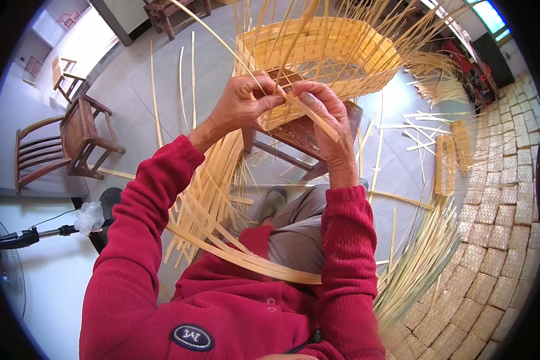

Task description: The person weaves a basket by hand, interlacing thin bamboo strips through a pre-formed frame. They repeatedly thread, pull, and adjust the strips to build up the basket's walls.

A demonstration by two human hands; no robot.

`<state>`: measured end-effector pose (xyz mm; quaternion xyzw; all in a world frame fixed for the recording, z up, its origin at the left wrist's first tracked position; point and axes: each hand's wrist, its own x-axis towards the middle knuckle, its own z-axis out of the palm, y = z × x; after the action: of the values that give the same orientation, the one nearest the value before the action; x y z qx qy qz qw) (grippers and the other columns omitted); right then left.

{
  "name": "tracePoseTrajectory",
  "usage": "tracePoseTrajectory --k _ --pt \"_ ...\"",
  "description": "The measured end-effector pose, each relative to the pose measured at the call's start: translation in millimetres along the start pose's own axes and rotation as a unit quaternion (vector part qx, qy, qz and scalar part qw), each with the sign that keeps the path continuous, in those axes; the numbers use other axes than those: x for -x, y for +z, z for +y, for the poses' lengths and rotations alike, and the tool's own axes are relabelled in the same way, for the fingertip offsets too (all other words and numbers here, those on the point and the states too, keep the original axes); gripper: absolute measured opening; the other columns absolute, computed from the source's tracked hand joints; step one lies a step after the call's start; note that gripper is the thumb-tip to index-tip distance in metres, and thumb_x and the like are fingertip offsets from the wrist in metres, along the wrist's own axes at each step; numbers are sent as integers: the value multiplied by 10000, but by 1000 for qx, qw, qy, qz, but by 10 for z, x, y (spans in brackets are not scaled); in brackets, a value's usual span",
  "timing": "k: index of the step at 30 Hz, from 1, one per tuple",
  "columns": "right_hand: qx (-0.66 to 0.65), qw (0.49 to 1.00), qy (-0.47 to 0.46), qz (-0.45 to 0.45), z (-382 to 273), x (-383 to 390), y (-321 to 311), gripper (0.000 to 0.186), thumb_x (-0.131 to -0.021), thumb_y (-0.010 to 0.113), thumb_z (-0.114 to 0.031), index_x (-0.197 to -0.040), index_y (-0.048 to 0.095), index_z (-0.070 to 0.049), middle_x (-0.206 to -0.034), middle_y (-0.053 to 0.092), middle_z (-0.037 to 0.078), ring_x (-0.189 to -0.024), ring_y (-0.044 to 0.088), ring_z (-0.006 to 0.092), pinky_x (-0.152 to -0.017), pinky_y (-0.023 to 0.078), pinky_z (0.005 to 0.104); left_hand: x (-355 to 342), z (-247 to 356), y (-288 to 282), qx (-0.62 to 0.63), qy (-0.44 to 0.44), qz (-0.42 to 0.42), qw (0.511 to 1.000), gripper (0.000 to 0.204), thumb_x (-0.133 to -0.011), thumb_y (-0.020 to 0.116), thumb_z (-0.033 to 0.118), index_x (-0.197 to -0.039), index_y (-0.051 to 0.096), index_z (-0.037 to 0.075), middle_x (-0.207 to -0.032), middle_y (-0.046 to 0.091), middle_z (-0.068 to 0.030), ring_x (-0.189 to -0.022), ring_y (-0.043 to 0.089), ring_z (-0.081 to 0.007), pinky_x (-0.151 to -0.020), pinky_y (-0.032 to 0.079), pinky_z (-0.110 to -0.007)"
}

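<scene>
A partly woven bamboo basket [372, 51] rests tilted on a low wooden stool [300, 135], loose upright strips fanning out from its rim. At its near corner my left hand [243, 105] is closed in a pinch on a thin bamboo strip [225, 43] that runs up and to the left. Close beside it, my right hand [330, 114] grips a flat, wider bamboo strip [310, 113] between thumb and fingers, its end pointing down to the right. The two hands' fingertips nearly meet; exactly where the strips cross there is hidden by the fingers.
Loose bamboo strips [213, 174] lie on the floor to the left, and a greenish bundle [417, 255] lies at lower right. Small woven pieces [445, 165] sit near stacked woven blocks [498, 228]. A wooden chair [78, 138] and a fan [9, 264] stand at left.
</scene>
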<state>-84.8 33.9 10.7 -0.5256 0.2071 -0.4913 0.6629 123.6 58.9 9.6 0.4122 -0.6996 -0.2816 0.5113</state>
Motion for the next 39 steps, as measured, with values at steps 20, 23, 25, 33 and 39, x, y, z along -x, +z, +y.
tracePoseTrajectory --k 20,23,25,33,39 --pt "20 975 40 216 -1 25 -102 629 -844 608 50 -1415 355 -15 -1251 547 151 -1143 591 236 -988 528 324 -30 33 165 -69 -49 34 996 225 -901 686 5 -1110 759 45 -862 652 -25 -821 606 -123 -755 483 -270" --pt "29 959 -55 277 -99 -117 -165 509 -899 725 -118 -1344 487 -53 -1147 552 77 -956 575 148 -834 515 264 -38 48 174 -50 -67 35 996 204 -898 694 21 -1089 762 45 -818 611 -10 -781 575 -119 -713 464 -267" --pt "208 943 -100 239 -58 -259 -295 349 -916 743 -189 -1189 583 -42 -1100 566 46 -917 560 114 -780 496 245 -51 49 173 -46 -66 33 996 210 -906 680 5 -1095 759 52 -868 648 -23 -837 609 -128 -756 489 -280" --pt "-92 936 15 339 -103 -305 -271 116 -1011 603 -178 -1018 609 -63 -966 620 53 -828 595 151 -778 553 313 -37 -71 154 -59 -11 24 998 212 -927 690 22 -1121 756 74 -954 685 -37 -940 650 -154 -864 507 -293" --pt "-185 930 26 318 -35 -216 -349 121 -1011 610 -169 -1046 621 -54 -945 595 67 -831 606 165 -816 560 354 -34 -110 247 -59 8 83 995 202 -880 692 13 -1049 780 79 -744 534 -12 -681 515 -121 -628 423 -276"
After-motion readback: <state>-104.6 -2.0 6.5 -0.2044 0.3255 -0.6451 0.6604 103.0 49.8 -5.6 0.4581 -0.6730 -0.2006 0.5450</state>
